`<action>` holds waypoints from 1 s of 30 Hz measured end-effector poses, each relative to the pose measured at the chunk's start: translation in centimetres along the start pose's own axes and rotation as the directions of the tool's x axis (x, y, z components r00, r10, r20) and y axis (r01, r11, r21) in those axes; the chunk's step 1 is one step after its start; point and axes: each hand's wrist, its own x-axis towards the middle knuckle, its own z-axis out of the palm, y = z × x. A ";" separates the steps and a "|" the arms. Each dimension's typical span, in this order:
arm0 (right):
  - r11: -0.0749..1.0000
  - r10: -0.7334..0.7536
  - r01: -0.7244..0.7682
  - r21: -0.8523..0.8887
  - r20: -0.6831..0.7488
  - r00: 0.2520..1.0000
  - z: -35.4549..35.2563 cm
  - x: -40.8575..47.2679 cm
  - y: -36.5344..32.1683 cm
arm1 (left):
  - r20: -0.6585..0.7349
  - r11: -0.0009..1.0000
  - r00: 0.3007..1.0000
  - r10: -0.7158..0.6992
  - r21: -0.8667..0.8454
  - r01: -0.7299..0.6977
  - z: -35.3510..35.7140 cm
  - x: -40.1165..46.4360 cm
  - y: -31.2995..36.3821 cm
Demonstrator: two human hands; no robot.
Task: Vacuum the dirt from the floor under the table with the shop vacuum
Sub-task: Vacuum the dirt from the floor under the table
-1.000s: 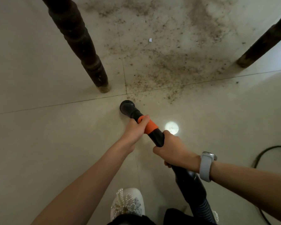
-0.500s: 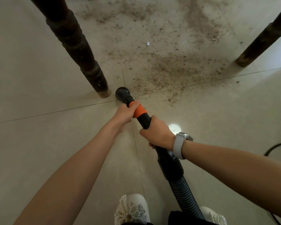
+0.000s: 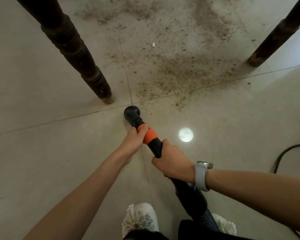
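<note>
Both hands are wrapped around the vacuum wand point(image 3: 156, 146). The left hand point(image 3: 134, 141) grips up front, fingers curled right over the orange collar point(image 3: 150, 135), thumb side on top. The right hand point(image 3: 171, 163) grips further back on the black tube, fist closed tight around it, with a pale grey watch point(image 3: 202, 175) on that wrist. Behind the right hand the tube fattens into a cuff and turns into the ribbed hose point(image 3: 210, 220), which runs down out of view between the feet.

At the far end of the wand there's a round brush head point(image 3: 131, 112) sitting on the floor point(image 3: 42, 161), bristles just showing along its top edge. It's right at the spot where the tile grout lines cross, just beside the foot of the left table leg point(image 3: 73, 49) but not touching it.

The dirt point(image 3: 180, 71) is a big brownish scatter on the tiles beyond the brush, spread between the left leg and the right table leg point(image 3: 275, 33), thickest in the middle, with its near edge just up and to the right of the brush. A little white scrap point(image 3: 153, 44) lies in it.

There's also a bright round light spot point(image 3: 185, 134) on the tile to the right of the wand, a black cord point(image 3: 287, 153) curling in from the right edge, and two white beaded shoes point(image 3: 140, 219) at the bottom.
</note>
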 end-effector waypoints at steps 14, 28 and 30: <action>0.980 0.097 -0.087 0.176 -0.043 0.994 -1.2 -2.4 4.5 | 0.074 0.998 0.995 0.066 0.020 -0.067 5.7 -0.8 0.2; 0.979 0.022 -0.016 0.204 -0.028 0.999 -0.7 1.3 2.7 | -0.035 0.991 0.992 0.119 -0.059 -0.121 3.3 1.3 0.5; 0.982 0.016 -0.007 0.188 -0.051 0.999 -0.6 1.9 2.2 | -0.040 0.991 0.992 0.115 -0.068 -0.118 2.9 1.8 0.8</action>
